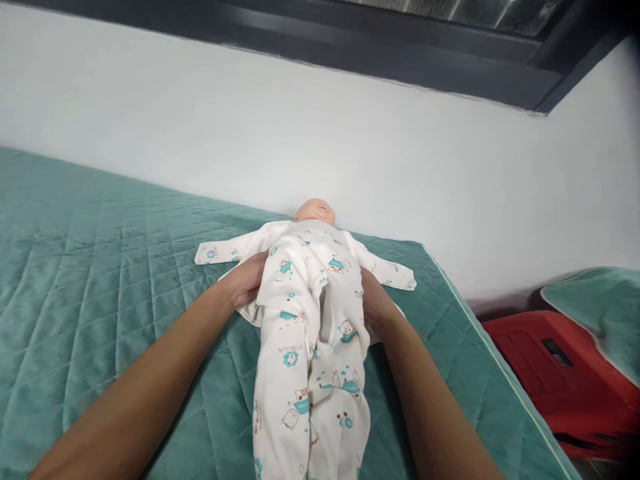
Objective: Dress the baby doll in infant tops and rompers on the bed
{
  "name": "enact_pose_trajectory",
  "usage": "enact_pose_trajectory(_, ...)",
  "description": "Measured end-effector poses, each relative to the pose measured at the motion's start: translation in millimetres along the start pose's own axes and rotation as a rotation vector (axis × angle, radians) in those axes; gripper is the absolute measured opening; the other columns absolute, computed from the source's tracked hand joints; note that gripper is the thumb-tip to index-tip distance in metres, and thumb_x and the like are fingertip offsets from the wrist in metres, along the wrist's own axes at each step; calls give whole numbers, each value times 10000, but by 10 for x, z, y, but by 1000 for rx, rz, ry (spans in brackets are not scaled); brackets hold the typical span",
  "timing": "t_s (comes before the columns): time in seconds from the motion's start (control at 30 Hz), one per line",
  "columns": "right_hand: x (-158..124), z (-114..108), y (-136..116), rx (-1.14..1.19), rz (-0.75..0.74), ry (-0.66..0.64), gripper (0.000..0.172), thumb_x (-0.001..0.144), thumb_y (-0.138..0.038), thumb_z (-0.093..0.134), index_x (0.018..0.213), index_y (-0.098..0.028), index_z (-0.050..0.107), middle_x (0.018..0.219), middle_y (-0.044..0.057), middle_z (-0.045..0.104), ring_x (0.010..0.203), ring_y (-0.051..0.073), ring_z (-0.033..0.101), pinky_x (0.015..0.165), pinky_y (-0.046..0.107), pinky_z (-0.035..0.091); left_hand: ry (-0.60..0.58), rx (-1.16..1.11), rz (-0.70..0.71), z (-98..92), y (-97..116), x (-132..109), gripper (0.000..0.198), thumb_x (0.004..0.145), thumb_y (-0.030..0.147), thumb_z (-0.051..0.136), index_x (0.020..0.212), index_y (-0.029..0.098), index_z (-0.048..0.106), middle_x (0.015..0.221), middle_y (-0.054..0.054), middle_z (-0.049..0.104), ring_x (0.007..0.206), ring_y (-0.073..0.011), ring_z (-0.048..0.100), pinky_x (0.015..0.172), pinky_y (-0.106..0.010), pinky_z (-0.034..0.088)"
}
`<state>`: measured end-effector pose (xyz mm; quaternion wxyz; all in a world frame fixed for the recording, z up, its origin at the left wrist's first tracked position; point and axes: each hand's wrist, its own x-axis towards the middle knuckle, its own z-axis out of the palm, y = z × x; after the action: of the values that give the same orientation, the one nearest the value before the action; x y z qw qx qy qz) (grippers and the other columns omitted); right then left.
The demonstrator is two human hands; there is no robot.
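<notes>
A baby doll (316,211) lies on its back on a green quilted cover (125,280), its head at the wall and its arms spread. It wears a white printed long-sleeved top (255,240) and matching baby trousers (287,333) with an opening at the crotch. My left hand (247,280) is at the left side of the trousers' waist, curled around the fabric, its fingertips hidden. On the opposite side, my right hand (376,299) curls at the waist, its fingers mostly behind the cloth. The top's lower edges stick out beneath both hands.
A white wall (200,127) rises just behind the doll's head, with a dark window frame (360,47) above. The cover's pale-trimmed edge (480,333) runs down the right side. Beyond it stands a red plastic chair (565,373) with green cloth (600,307) over it.
</notes>
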<state>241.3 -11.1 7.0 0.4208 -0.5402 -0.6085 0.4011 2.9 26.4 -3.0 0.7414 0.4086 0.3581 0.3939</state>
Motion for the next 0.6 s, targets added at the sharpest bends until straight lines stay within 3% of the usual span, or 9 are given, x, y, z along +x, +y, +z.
enact_pose_trajectory(0.17, 16, -26, 134, 44, -25, -42, 333, 772, -307, 620, 1076, -200, 701, 1121, 55, 718, 993, 271, 638, 925, 413, 502, 15, -15, -24, -14, -10, 20, 263, 616, 156, 782, 868, 144, 706, 815, -72, 750, 818, -256, 714, 721, -344, 601)
enact_pose_trajectory(0.27, 20, -45, 161, -63, -65, -8, 320, 759, -301, 619, 1050, -199, 705, 1109, 54, 720, 1012, 268, 634, 941, 410, 492, 14, -27, -19, -18, -20, 39, 273, 598, 145, 788, 858, 133, 705, 828, -83, 752, 819, -257, 710, 737, -354, 595)
enact_pose_trajectory(0.5, 15, -57, 96, -158, -115, 51, 285, 739, -331, 615, 952, -167, 709, 1022, 76, 733, 990, 302, 621, 859, 396, 499, -25, 6, 67, 6, -54, 87, 322, 620, 217, 805, 914, 126, 707, 894, -102, 751, 894, -265, 692, 836, -388, 562)
enact_pose_trajectory(0.6, 7, -47, 110, -144, -134, 75, 264, 738, -327, 627, 956, -200, 705, 1061, 65, 724, 1008, 310, 609, 902, 417, 478, -22, 68, 111, 6, -85, 100, 317, 650, 259, 780, 929, 130, 703, 890, -101, 748, 909, -284, 683, 846, -417, 551)
